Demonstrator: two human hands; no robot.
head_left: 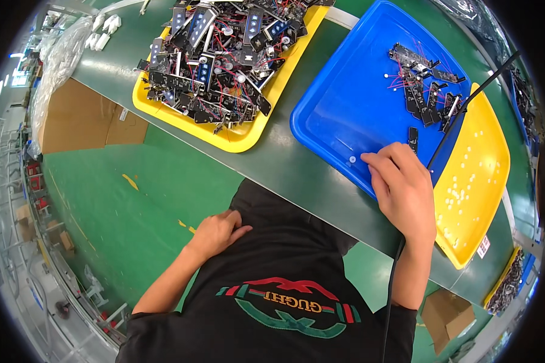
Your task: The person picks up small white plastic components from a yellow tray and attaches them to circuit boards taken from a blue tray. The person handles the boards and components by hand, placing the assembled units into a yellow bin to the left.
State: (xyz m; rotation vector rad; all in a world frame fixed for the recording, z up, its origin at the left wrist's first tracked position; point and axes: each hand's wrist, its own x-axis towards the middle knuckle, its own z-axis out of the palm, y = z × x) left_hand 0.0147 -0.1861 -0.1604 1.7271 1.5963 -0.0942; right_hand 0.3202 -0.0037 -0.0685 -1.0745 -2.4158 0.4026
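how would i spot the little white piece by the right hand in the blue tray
Find the large blue tray, then the right hand over its near edge. Just left of that hand's fingertips lies a small, round, whitish piece. Unlike the wired black circuit boards bunched farther back, it lies alone.

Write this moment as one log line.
left hand: against black clothing | right hand: over blue tray, beside white piece | left yellow tray: heaped with circuit boards

Two hands (pixel 402 187); two yellow trays (pixel 243 140) and one blue tray (pixel 342 100) on one counter (pixel 287 148). The blue tray holds at least six dark boards (pixel 413 140) and one loose white disc (pixel 352 159).
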